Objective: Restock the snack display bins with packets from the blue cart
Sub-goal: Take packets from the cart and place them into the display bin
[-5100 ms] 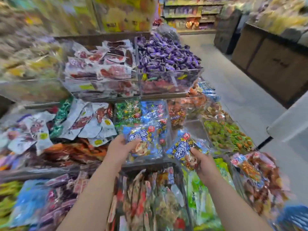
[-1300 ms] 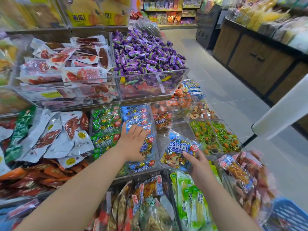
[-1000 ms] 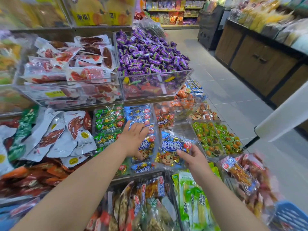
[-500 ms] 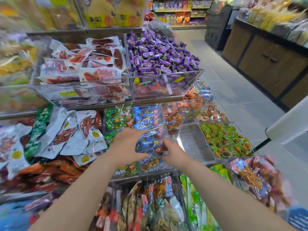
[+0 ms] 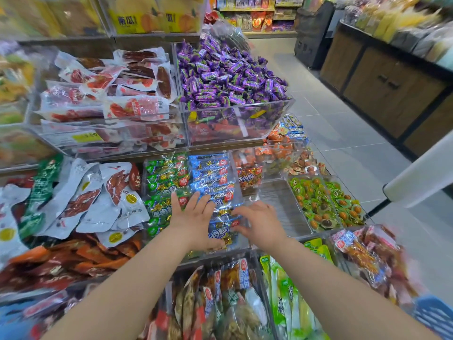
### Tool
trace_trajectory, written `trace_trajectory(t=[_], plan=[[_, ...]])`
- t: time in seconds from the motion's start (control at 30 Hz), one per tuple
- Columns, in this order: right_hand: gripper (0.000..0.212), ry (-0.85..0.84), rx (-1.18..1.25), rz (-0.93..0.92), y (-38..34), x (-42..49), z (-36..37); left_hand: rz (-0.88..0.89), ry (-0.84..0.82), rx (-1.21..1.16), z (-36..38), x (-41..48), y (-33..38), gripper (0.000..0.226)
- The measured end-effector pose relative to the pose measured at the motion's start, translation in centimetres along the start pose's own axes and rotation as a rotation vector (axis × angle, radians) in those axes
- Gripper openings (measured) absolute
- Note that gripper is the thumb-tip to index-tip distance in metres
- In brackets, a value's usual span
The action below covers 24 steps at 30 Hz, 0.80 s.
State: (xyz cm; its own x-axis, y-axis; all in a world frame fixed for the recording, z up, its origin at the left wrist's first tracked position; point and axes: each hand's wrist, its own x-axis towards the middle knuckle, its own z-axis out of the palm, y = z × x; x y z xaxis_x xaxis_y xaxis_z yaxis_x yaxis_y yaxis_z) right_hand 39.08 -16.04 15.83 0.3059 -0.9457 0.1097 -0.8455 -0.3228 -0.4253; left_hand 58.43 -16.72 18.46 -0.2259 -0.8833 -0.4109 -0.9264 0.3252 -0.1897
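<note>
Right hand (image 5: 259, 223) now joins left hand (image 5: 193, 217) on the blue packets (image 5: 212, 177). Left lies flat, fingers spread; right's grip cannot be told.

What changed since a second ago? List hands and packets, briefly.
The right hand moved left from over the empty compartment and brought what it held into the row of blue packets; its fingers now touch that row. The left hand stayed flat on the same row. Other bins unchanged.
</note>
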Motion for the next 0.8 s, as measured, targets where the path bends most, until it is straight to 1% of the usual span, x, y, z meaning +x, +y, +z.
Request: trace_trajectory(t=[0.1, 0.17, 0.23, 0.3, 0.37, 0.4, 0.43, 0.5, 0.53, 0.57, 0.63, 0.7, 0.8], plan=[[0.027, 0.058, -0.015, -0.040, -0.2, 0.6, -0.1, -0.017, -0.030, 0.041, -0.7, -0.3, -0.3, 0.107], [0.025, 0.094, -0.014, -0.023, -0.3, 0.9, 0.1, -0.044, 0.004, 0.086, -0.9, -0.5, -0.4, 0.101], [0.025, 0.091, 0.012, 0.019, -0.2, 1.2, 0.3, -0.088, 0.058, 0.072, -1.3, -0.6, -0.1, 0.099], [0.023, 0.069, 0.051, 0.054, 0.1, 1.5, 0.4, -0.105, 0.111, 0.014, -1.6, -0.5, 0.7, 0.103], [0.024, 0.035, 0.093, 0.078, 0.6, 1.7, 0.3, -0.094, 0.127, -0.007, -1.4, -0.4, 1.7, 0.112], [0.029, 0.007, 0.102, 0.079, 0.9, 1.7, 0.2, -0.094, 0.113, 0.012, -1.2, -0.2, 2.1, 0.117], [0.040, -0.031, 0.100, 0.073, 1.1, 1.6, 0.2, -0.104, 0.096, 0.030, -0.8, -0.1, 2.3, 0.120], [0.073, -0.113, 0.096, 0.055, 1.3, 1.2, 0.2, -0.130, 0.097, 0.032, 0.0, 0.5, 2.3, 0.123], [0.086, -0.135, 0.086, 0.056, 1.2, 1.0, 0.4, -0.136, 0.109, 0.025, 0.3, 0.9, 2.1, 0.123], [0.093, -0.139, 0.064, 0.059, 1.0, 0.9, 0.7, -0.139, 0.119, 0.019, 0.5, 1.3, 1.9, 0.123], [0.095, -0.106, 0.000, 0.077, 0.7, 1.3, 1.5, -0.145, 0.132, 0.019, 0.5, 2.1, 1.4, 0.122], [0.091, -0.070, -0.066, 0.094, 0.4, 1.9, 1.9, -0.158, 0.142, 0.004, 0.4, 2.6, 1.2, 0.124], [0.087, -0.071, -0.101, 0.123, 0.2, 2.2, 2.2, -0.170, 0.152, 0.018, 0.3, 2.7, 1.3, 0.127]])
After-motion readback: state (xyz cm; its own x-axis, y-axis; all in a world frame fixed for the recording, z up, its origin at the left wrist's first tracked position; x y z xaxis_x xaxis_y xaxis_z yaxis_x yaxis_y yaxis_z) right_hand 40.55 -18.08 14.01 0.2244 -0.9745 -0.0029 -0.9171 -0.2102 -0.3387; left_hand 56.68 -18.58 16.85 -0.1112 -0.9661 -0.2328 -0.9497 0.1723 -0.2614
